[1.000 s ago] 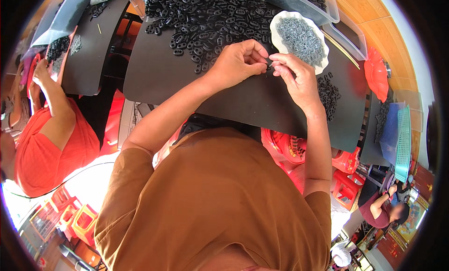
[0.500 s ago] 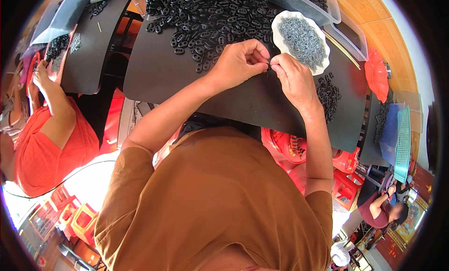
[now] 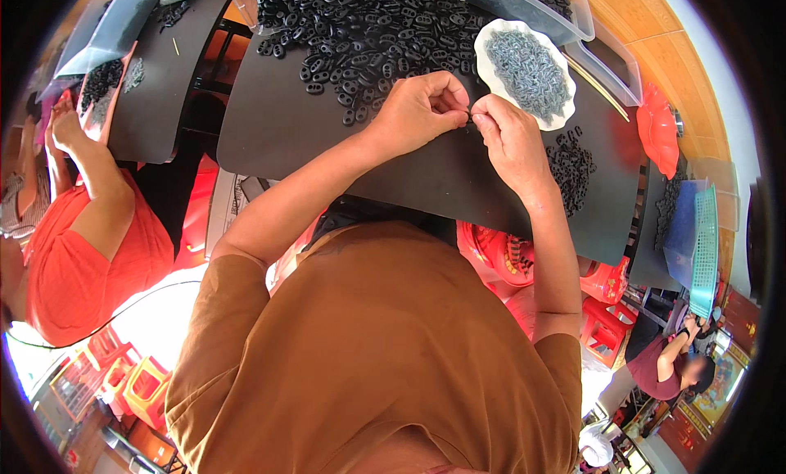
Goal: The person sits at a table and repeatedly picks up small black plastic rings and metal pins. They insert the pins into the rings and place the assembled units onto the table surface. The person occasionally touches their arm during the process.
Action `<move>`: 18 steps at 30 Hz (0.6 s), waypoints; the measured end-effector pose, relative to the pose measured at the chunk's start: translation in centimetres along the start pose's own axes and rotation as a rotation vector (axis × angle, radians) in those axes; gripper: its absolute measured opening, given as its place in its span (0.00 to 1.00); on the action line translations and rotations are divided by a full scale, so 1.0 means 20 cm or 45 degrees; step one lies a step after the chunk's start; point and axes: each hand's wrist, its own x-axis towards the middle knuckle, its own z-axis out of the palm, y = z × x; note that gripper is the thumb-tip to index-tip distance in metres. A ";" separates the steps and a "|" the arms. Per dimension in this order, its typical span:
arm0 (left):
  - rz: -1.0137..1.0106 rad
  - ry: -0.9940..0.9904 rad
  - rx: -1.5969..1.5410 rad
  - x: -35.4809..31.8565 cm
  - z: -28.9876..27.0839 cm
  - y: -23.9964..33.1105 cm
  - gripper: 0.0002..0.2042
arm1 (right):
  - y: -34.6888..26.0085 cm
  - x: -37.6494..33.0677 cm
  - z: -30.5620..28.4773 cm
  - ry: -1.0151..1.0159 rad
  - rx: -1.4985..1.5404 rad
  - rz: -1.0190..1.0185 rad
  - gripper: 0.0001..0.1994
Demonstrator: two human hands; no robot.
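Observation:
Over the dark table both my hands meet, fingertips almost touching. My left hand is closed in a pinch on a small black piece, mostly covered by the fingers. Thumb and forefinger of my right hand are pressed together against it; whatever else they hold is too small to make out. Beyond the hands spreads a large heap of black oval two-holed pieces. A white scalloped dish filled with small translucent grey pieces stands just past my right hand.
Right of my right wrist lies a smaller pile of black pieces. Clear plastic bins line the far right edge, near a red scalloped dish and a teal basket. A person in red sits at the left table.
My right hand has shifted very slightly at the fingertips; both hands keep their pinch. At the left, the person in red has raised a hand a little.

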 end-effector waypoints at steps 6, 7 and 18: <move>-0.007 0.046 -0.343 0.01 0.01 0.01 0.06 | 0.01 -0.05 -0.01 0.218 0.523 0.272 0.09; 0.002 0.041 -0.356 0.01 0.01 0.01 0.05 | 0.02 -0.06 0.01 0.226 0.584 0.265 0.10; 0.251 0.206 0.440 -0.19 -0.09 0.13 0.05 | 0.13 -0.13 0.14 0.152 0.903 0.355 0.03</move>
